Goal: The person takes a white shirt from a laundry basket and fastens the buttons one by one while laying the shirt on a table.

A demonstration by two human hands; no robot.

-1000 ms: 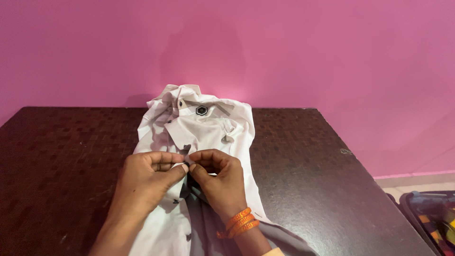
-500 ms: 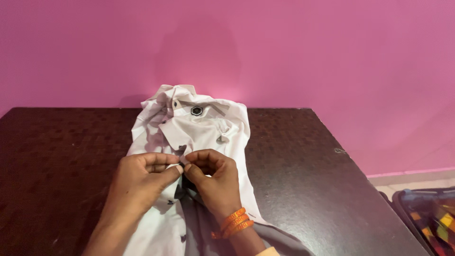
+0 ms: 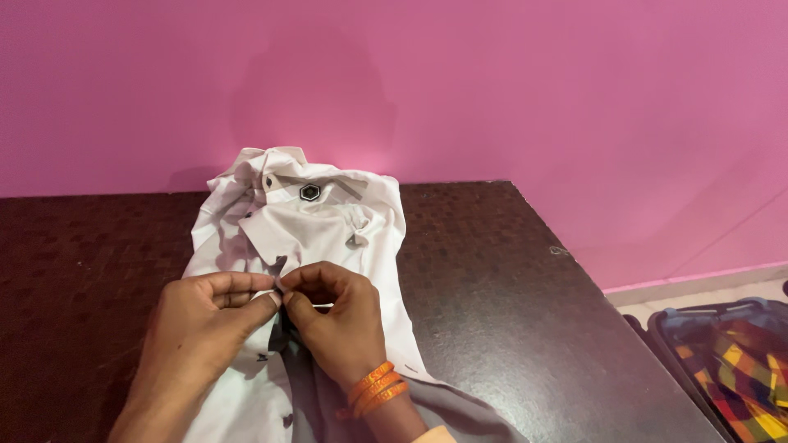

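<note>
A white button-up shirt [image 3: 328, 230] lies front-up on a dark brown table [image 3: 509, 287], its collar [image 3: 275, 168] crumpled toward the pink wall [image 3: 492, 82] and its lower part running out of the bottom edge of the view. A small black hexagonal label [image 3: 309, 192] shows inside the neck.

Both hands meet at the shirt's front opening, just below the collar. The left hand [image 3: 201, 328] pinches the left edge of the placket between thumb and forefinger; the right hand [image 3: 336, 316] pinches the facing edge in the same way, and the two sets of fingertips touch or nearly touch. Whatever sits between them, a button or a buttonhole, is covered by the fingers and cannot be made out. Below the hands the placket falls open in a dark gap, with small dark buttons [image 3: 262, 358] showing down the left front.

The right wrist wears stacked orange bands [image 3: 373, 387]. Both forearms are cut off by the bottom edge.

At the lower right, on the floor beside the table, an open suitcase [image 3: 726, 361] holds a checked cloth in yellow, red and green; the frame edge cuts it off, so its full shape is unclear.
</note>
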